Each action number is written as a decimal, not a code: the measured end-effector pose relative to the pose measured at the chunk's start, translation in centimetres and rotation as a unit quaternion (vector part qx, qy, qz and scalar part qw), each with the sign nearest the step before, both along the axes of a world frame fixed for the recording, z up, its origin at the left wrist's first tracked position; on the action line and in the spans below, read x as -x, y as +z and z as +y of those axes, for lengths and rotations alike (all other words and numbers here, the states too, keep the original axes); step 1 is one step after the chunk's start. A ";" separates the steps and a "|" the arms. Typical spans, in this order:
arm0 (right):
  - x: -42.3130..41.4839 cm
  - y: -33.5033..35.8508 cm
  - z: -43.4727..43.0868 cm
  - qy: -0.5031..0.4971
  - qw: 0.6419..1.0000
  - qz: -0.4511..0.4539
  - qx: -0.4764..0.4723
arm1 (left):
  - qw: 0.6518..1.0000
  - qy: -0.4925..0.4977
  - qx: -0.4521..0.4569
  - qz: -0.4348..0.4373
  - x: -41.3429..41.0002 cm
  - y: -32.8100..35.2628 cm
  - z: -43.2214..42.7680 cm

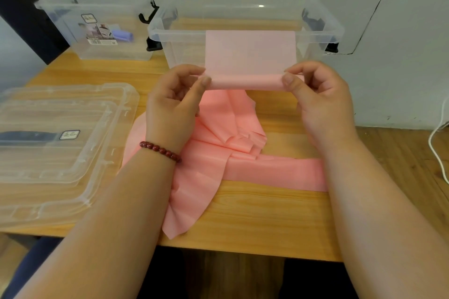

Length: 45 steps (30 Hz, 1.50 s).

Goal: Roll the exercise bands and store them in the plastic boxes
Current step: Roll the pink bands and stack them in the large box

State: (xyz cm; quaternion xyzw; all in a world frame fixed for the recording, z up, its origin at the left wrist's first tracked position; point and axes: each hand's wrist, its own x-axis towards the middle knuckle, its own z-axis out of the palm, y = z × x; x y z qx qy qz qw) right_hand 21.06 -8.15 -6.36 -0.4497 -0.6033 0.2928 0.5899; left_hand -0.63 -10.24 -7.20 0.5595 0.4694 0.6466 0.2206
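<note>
A long pink exercise band (pixel 247 53) is held up in front of a clear plastic box (pixel 323 19). Its lower edge is curled into a short roll between my hands, and the rest lies crumpled on the wooden table (pixel 255 221). My left hand (pixel 172 104) pinches the roll's left end with thumb and fingers. My right hand (pixel 320 102) pinches the right end the same way. A second clear box (pixel 60 0) at the back left holds a rolled purple band (pixel 124 36).
Two clear lids (pixel 60 153) lie stacked on the table's left side. A white cable (pixel 437 150) hangs at the right over the wooden floor. The wall stands right behind the boxes. The table's near edge runs just below the band's tail.
</note>
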 end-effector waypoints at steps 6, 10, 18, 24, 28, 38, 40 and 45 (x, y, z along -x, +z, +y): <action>-0.1 0.2 -0.2 0.024 0.999 0.012 0.038 | 1.000 -0.008 0.009 0.006 0.1 -0.2 0.0; 0.0 0.3 -0.3 0.007 0.999 -0.007 0.037 | 1.000 0.007 0.012 0.019 -0.1 -0.2 0.0; 0.2 0.0 -0.2 0.014 1.000 -0.002 0.028 | 1.000 0.016 0.017 0.021 -0.1 -0.4 0.1; 0.0 0.1 -0.1 -0.034 0.999 0.018 0.017 | 0.999 -0.029 0.007 0.021 -0.3 -0.3 -0.5; 0.1 0.4 -0.3 0.013 0.998 0.050 0.047 | 1.000 0.006 -0.001 0.015 -0.1 -0.5 -0.1; 0.2 0.1 -0.2 0.008 0.999 0.047 0.026 | 1.000 0.007 -0.008 0.020 -0.3 -0.3 -0.5; 0.2 0.0 -0.1 0.006 0.999 0.047 0.016 | 0.999 0.014 -0.010 0.035 -0.3 -0.3 -0.5; 0.2 0.0 -0.1 -0.003 0.999 0.047 0.016 | 0.999 0.026 -0.008 0.029 -0.3 -0.3 -0.4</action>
